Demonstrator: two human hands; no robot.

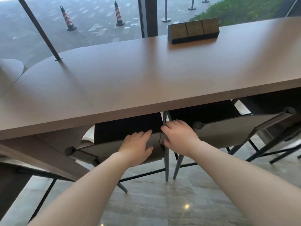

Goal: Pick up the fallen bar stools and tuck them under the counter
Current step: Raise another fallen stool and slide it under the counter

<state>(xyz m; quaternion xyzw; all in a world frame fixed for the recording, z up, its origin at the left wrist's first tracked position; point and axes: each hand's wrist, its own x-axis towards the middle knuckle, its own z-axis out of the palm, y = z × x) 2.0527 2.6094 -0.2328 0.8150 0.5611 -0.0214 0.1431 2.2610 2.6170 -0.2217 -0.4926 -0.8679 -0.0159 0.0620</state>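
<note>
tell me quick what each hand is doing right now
Left hand: open, fingers fairly straight, resting flat on the backrest of the left stool.
Right hand: fingers curled round the backrest edge of that same stool, gripping it.

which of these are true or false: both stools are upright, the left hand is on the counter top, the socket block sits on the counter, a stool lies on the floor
1. Both stools stand upright: true, the left stool and right stool stand side by side.
2. The left hand is on the counter top: false, it rests on the left stool's back.
3. The socket block sits on the counter: true.
4. A stool lies on the floor: false, none is seen fallen.
</note>
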